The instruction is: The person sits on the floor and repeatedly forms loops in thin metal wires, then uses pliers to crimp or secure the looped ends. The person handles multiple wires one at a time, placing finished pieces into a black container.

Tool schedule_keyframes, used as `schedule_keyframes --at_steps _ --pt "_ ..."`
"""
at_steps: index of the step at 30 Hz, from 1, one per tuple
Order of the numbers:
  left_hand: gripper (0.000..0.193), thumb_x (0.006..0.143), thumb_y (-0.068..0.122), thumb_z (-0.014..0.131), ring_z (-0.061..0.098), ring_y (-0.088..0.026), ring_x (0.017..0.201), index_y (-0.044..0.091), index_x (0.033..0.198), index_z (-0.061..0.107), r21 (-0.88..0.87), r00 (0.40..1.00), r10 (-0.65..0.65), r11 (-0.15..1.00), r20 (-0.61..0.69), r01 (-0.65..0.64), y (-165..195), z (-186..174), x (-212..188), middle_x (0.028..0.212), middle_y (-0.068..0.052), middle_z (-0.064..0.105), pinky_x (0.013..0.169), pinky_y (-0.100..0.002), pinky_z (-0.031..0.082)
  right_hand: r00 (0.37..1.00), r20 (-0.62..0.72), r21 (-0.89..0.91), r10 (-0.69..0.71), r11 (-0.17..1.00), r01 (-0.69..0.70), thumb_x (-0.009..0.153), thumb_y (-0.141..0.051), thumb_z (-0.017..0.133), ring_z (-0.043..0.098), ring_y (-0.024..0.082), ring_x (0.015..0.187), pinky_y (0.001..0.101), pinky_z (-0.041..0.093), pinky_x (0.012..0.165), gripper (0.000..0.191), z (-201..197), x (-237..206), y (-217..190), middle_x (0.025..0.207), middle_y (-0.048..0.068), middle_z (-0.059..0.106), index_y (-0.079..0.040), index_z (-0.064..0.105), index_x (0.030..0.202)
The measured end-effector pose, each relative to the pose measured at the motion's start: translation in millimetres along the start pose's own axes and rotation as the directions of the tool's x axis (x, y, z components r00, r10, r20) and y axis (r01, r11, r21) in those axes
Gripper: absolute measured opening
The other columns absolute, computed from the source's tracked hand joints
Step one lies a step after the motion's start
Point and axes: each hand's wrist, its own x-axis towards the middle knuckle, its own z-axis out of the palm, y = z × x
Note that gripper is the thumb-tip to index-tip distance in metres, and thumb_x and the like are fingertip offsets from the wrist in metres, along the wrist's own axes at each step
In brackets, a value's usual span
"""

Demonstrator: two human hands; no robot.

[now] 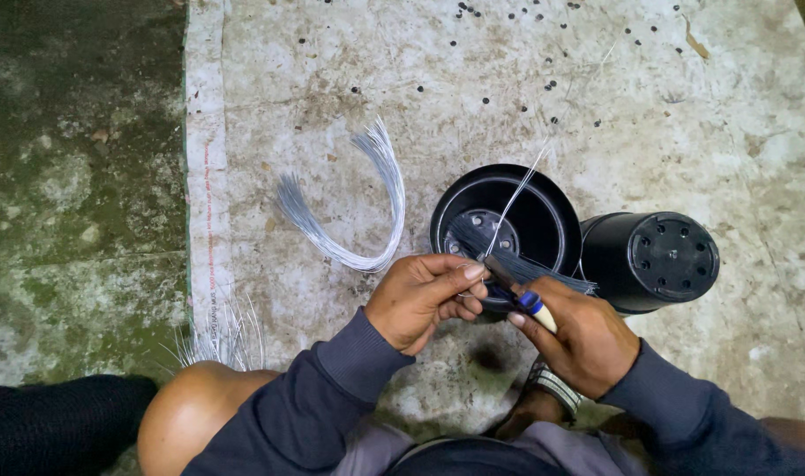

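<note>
Thin, shiny metal wire [517, 189] pinched in my left hand [420, 300], plastic-handled pliers [521, 295] in my right hand [583, 339], over two smooth, semi-gloss black plastic pots [544, 220] on a rough, stained woven sack sheet [332, 79] beside mossy concrete floor [76, 176].

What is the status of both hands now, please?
Left hand pinching thin wire. Right hand gripping pliers. Upright black pot just beyond them.
</note>
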Motion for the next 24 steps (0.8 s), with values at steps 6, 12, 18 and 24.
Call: schedule_keyframes --at_steps 6,12,18,24 --pt "0.024 0.097 0.016 0.070 0.073 -0.014 0.072 -0.005 0.107 0.073 0.360 0.973 0.182 0.925 -0.139 -0.122 7.6 16.3 -0.2 0.087 -0.010 0.076 0.065 -0.027 0.061 0.934 0.121 0.024 0.336 0.940 -0.341 0.091 -0.025 0.069 0.070 0.032 0.077 0.0407 0.057 0.065 0.032 -10.4 2.5 -1.2 0.092 0.014 0.072 -0.006 0.069 0.117" --pt "0.023 0.096 0.014 0.070 0.073 -0.014 0.073 -0.006 0.107 0.073 0.410 0.951 0.256 0.897 -0.172 -0.168 8.1 23.1 -1.0 0.087 -0.010 0.076 0.066 -0.026 0.061 0.995 -0.032 -0.072 0.099 0.992 -0.101 0.089 -0.019 0.068 0.073 0.034 0.083 0.0400 0.057 0.069 0.032 -7.2 0.1 -2.1 0.100 0.015 0.071 -0.001 0.068 0.115" --pt "0.025 0.096 0.016 0.070 0.074 -0.015 0.073 -0.006 0.107 0.073 0.362 0.966 0.223 0.918 -0.132 -0.162 4.5 13.6 1.0 0.087 -0.012 0.076 0.065 -0.027 0.061 0.997 -0.055 -0.095 0.058 0.993 -0.063 0.087 -0.017 0.070 0.071 0.035 0.080 0.0411 0.056 0.066 0.032 -1.6 0.1 1.6 0.096 0.015 0.070 -0.001 0.067 0.114" --pt "0.028 0.096 0.019 0.071 0.074 -0.017 0.073 -0.007 0.108 0.072 0.280 0.985 0.156 0.951 -0.071 -0.131 7.3 3.2 1.7 0.087 -0.014 0.076 0.065 -0.028 0.061 0.998 -0.066 -0.116 0.006 0.993 -0.014 0.085 -0.015 0.070 0.070 0.036 0.078 0.0414 0.055 0.063 0.030 -0.4 2.5 1.2 0.093 0.016 0.068 0.000 0.067 0.110"
